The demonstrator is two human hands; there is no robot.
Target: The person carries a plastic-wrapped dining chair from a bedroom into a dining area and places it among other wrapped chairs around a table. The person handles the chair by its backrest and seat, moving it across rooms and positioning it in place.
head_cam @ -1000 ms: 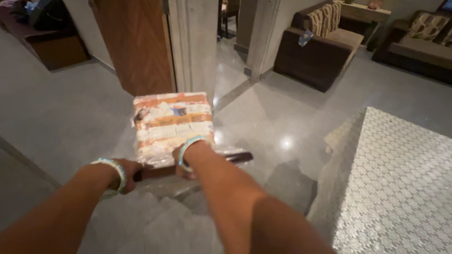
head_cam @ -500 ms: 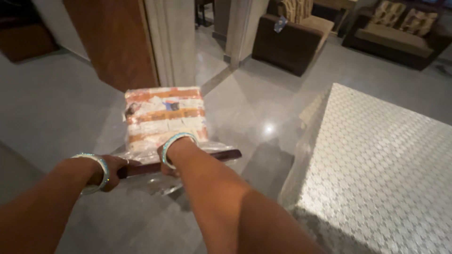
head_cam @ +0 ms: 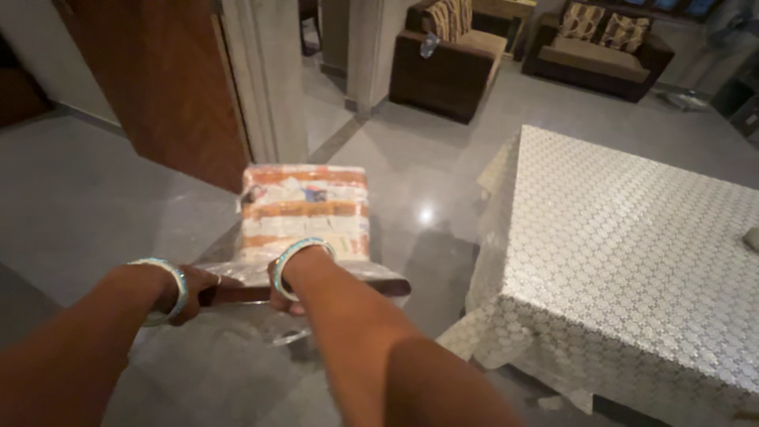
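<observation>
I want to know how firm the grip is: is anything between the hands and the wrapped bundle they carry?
Yes. Both the left hand and the right hand grip a dark board under the plastic-wrapped bundle, not the bundle itself.

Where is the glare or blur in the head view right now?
Head view: a bright glare spot on the glossy floor beside the packet; both hands, left hand and right hand, are soft with motion blur; the room is dim, and the tablecloth catches light.
</observation>
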